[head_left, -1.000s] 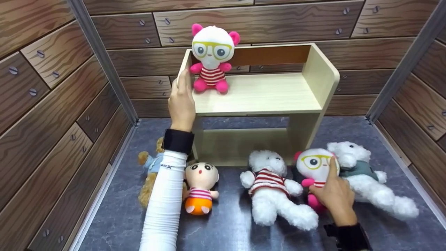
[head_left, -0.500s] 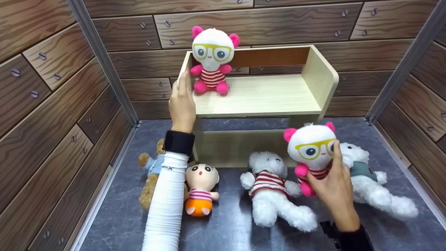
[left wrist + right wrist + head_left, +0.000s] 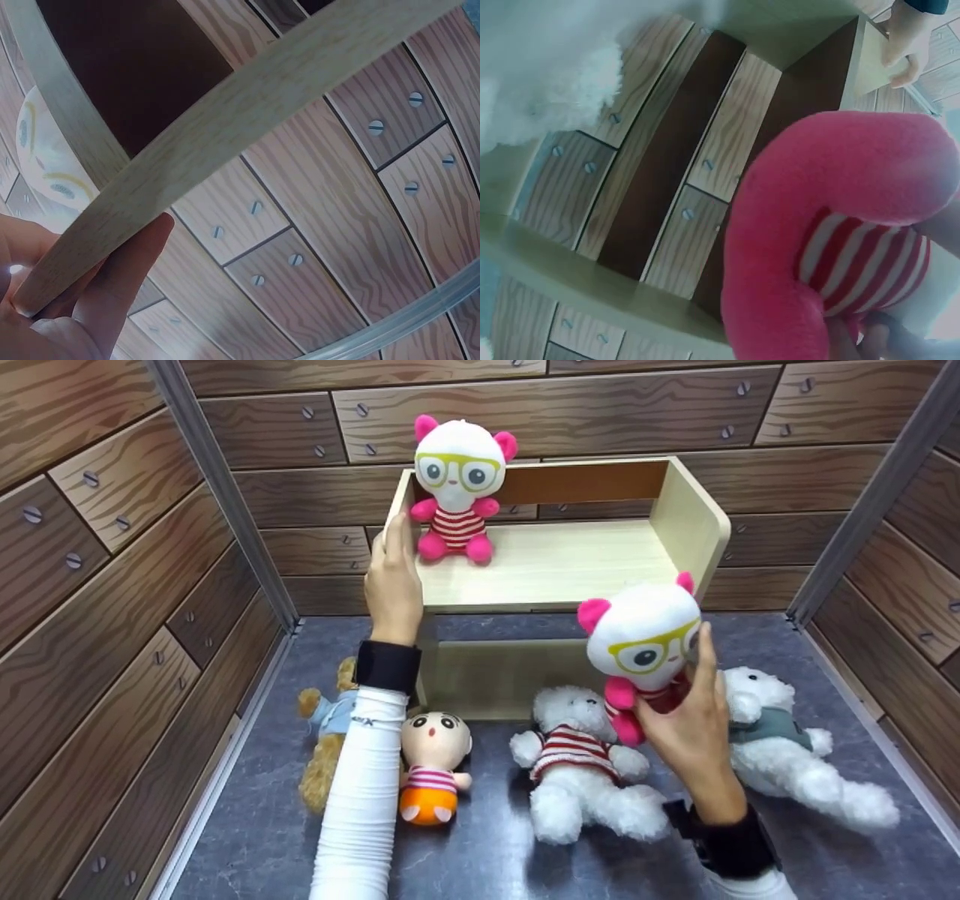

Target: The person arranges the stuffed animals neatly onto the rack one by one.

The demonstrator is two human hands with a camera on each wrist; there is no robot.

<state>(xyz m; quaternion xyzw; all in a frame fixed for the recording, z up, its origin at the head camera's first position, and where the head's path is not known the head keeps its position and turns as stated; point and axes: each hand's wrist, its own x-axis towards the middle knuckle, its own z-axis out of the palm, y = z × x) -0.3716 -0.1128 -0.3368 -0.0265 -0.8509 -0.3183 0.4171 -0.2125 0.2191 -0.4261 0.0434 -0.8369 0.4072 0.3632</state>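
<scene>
My left hand (image 3: 394, 589) grips the left side panel of a pale wooden shelf (image 3: 577, 559). In the left wrist view, thumb and fingers lie on either side of the panel's edge (image 3: 202, 146). A plush doll (image 3: 459, 484) with pink ears and yellow glasses sits on the upper board near that hand. My right hand (image 3: 690, 727) holds a matching plush doll (image 3: 637, 634) by its body, tilted, in front of the shelf's right half. The right wrist view shows its pink limbs (image 3: 772, 217) and striped shirt (image 3: 855, 262) up close.
Below the shelf, a white plush bear in stripes (image 3: 574, 750) lies on the dark floor (image 3: 487, 855), left of another in a green vest (image 3: 772, 727). A boy doll in orange shorts (image 3: 429, 780) and a brown bear in blue (image 3: 330, 720) are at left. Wood-patterned walls (image 3: 285, 427) enclose the space.
My right hand has lifted the second glasses-wearing plush doll from between the white bears and moved it up and left toward the shelf. The left hand has stayed on the shelf panel.
</scene>
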